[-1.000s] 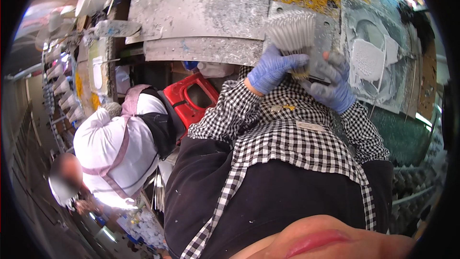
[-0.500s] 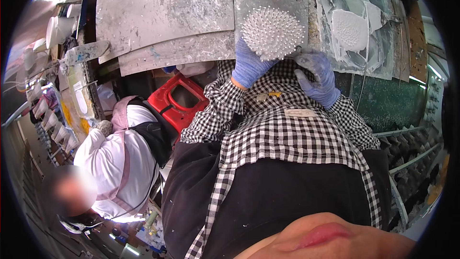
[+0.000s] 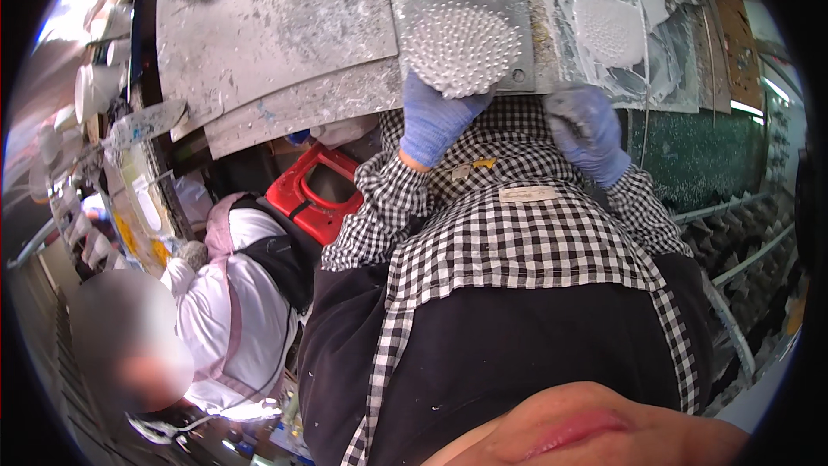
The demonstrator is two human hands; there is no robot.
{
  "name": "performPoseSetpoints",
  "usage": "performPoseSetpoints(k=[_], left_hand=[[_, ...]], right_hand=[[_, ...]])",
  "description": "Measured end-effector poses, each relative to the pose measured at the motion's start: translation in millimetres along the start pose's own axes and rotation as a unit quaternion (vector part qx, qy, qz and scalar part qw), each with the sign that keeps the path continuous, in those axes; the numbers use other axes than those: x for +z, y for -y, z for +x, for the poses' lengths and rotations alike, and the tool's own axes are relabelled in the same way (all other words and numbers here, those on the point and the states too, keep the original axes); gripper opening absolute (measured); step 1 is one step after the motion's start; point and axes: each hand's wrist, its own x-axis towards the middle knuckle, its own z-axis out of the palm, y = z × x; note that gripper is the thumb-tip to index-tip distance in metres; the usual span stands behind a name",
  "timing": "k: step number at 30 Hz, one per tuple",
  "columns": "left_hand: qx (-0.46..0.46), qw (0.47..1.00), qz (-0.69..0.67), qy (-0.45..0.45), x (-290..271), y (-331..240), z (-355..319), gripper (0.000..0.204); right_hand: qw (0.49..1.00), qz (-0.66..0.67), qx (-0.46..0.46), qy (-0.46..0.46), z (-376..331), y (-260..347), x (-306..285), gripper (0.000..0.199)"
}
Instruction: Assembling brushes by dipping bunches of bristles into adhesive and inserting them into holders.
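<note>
Much here is hard to read. The left hand (image 3: 435,121), in a blue glove, has its fingertips tucked behind the lower edge of a white studded pad (image 3: 461,50), so how many fingers grip it cannot be told; the fingers are curled onto that edge and the hand holds the pad. The right hand (image 3: 585,131), also gloved in blue, shows mostly its back and is blurred — whether it is clenched or holds something cannot be told. Both forearms are in checked sleeves (image 3: 379,207), and the wearer's own body fills the frame toward 6 o'clock.

The studded pad is pale white, fan-shaped or rounded, and covered with close rows of small raised nubs. It lies flat against a grey metal plate (image 3: 509,0) with bolt holes, toward 12 o'clock of the view, just above the left hand. Its broad rounded side faces 12 o'clock and its narrower end points down toward 6 o'clock, into the glove; the long axis runs roughly 9 to 3 o'clock.

At 1 o'clock a second white nubbed shape (image 3: 608,26) sits on a paste-smeared sheet. At 8 o'clock another person in a white top (image 3: 228,319) bends beside a red frame (image 3: 315,190).
</note>
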Motion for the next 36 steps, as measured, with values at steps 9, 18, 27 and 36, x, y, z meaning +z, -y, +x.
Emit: performPoseSetpoints(k=[9,18,27,36], left_hand=[[-0.253,0.817,-0.516,0.053,-27.7,-35.7,-25.7,0.064],[-0.279,0.742,-0.606,0.069,-24.1,-50.1,-42.2,0.063],[-0.241,0.807,-0.536,0.063,-24.1,-46.9,-49.4,0.057],[-0.245,0.804,-0.541,0.04,-27.9,-52.2,-43.0,0.046]], right_hand=[[0.842,-0.183,0.491,-0.123,-152.7,-18.9,-94.7,0.025],[0.789,0.162,0.557,-0.201,-153.9,-19.2,-50.8,0.028],[0.804,-0.019,0.564,-0.186,-175.5,-14.4,-65.1,0.027],[0.784,0.005,0.604,-0.143,-173.3,-3.5,-55.3,0.026]])
